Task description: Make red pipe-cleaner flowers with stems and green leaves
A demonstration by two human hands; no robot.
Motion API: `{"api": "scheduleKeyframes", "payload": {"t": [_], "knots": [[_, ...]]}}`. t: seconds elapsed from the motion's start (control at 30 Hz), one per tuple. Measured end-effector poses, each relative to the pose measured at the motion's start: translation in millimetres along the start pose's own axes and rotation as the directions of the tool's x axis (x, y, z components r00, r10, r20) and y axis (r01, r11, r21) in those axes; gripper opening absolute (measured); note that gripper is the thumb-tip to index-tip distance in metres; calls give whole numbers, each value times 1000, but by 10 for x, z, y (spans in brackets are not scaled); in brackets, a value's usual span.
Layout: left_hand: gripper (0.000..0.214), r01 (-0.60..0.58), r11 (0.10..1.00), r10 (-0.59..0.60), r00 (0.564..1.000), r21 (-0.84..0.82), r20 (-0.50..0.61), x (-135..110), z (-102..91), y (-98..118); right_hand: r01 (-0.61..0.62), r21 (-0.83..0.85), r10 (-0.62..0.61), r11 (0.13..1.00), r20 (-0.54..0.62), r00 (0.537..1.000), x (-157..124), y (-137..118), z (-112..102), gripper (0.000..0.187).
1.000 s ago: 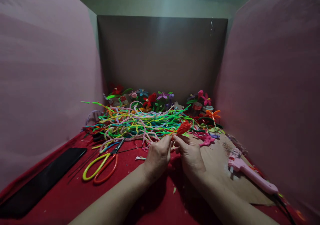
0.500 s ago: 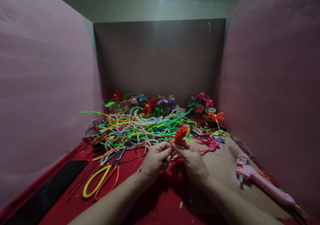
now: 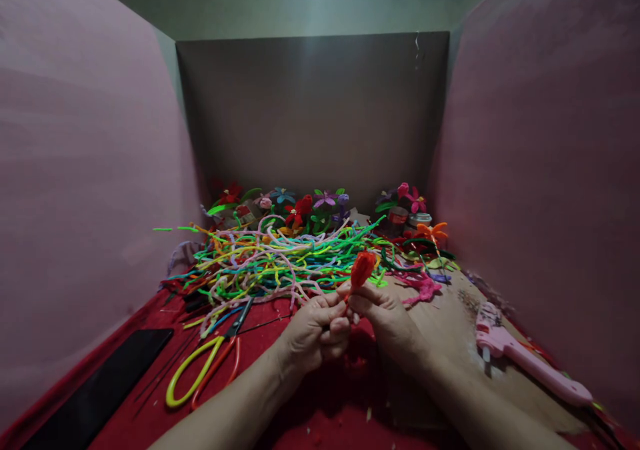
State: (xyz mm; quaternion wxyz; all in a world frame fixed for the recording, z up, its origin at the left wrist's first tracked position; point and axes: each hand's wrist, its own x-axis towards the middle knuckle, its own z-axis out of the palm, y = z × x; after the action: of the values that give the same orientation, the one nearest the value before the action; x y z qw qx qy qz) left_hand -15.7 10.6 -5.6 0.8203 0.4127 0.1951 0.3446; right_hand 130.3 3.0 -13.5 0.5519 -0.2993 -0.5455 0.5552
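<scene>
A red fuzzy pipe-cleaner flower bud (image 3: 363, 269) stands nearly upright between my hands, just in front of a heap of coloured pipe cleaners (image 3: 280, 257). My left hand (image 3: 323, 327) is closed in a pinch at the lower end of the bud. Around its base, the fingers of my right hand (image 3: 383, 313) are pressed together from the other side. The part of the flower below the bud is mostly hidden by my fingers. Scissors (image 3: 233, 333) with one yellow and one orange handle lie left of my left hand.
A pink glue gun (image 3: 533, 363) rests on a brown board (image 3: 440, 350) at right. A black phone-like slab (image 3: 103, 387) lies at left on the red cloth (image 3: 320, 423). Pipe-cleaner flowers (image 3: 325, 199) and jars (image 3: 419, 222) line the back, with pink panels on both sides.
The red bud has turned more upright. Both hands have shifted slightly and changed their finger positions around its base, and the whole view has moved a little.
</scene>
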Motion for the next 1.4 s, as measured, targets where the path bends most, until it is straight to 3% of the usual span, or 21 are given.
{"api": "scheduleKeyframes", "payload": {"t": [0.13, 0.23, 0.4, 0.5, 0.57, 0.63, 0.73, 0.8, 0.87, 1.0, 1.13, 1.23, 1.3, 1.4], "knots": [[9, 48, 999, -46, 998, -26, 52, 4, -31, -1, -69, 99, 56, 993, 130, 990, 18, 23, -50, 21], [13, 65, 998, -64, 997, -10, 50, 2, -29, -4, -60, 116, 43, 991, 142, 989, 21, 28, -61, 18], [26, 9, 996, -3, 998, 90, -67, 22, 23, -12, -95, 214, 88, 972, 44, 995, 11, 45, -21, 16], [31, -58, 956, 115, 976, 289, -184, 46, 68, -37, -147, 317, 135, 937, 59, 989, 7, 77, 5, 18], [26, -110, 878, 245, 939, 466, -240, 56, 89, -73, -135, 341, 134, 930, 28, 991, 8, 89, 15, 18], [17, -155, 735, 398, 887, 661, -235, 56, 92, -120, -113, 350, 132, 930, -29, 991, 9, 87, 23, 16], [11, -180, 417, 588, 801, 891, -113, 48, 67, -183, -97, 348, 130, 932, -73, 989, 6, 65, 36, 15], [9, -163, 259, 631, 775, 952, -39, 44, 42, -206, -90, 319, 122, 943, -82, 989, 1, 54, 43, 15], [12, -133, 181, 636, 772, 974, -13, 42, 23, -211, -95, 280, 121, 955, -78, 990, -6, 54, 45, 16], [17, -71, 107, 638, 770, 992, -14, 35, 22, -198, -97, 220, 115, 971, -73, 991, -9, 94, 29, 14], [17, -32, 82, 643, 766, 996, -28, 17, 44, -197, -105, 204, 122, 973, -72, 990, -9, 133, 17, 15], [18, -50, 133, 633, 773, 990, -46, 13, 60, -188, -79, 173, 97, 982, -97, 991, -8, 126, 21, 15], [18, -93, 225, 620, 782, 970, -68, 21, 76, -165, -62, 140, 77, 988, -105, 991, -2, 110, 22, 16], [18, -146, 461, 558, 815, 875, -158, 42, 106, -108, -55, 82, 61, 995, -70, 996, 10, 91, 5, 20]]}}
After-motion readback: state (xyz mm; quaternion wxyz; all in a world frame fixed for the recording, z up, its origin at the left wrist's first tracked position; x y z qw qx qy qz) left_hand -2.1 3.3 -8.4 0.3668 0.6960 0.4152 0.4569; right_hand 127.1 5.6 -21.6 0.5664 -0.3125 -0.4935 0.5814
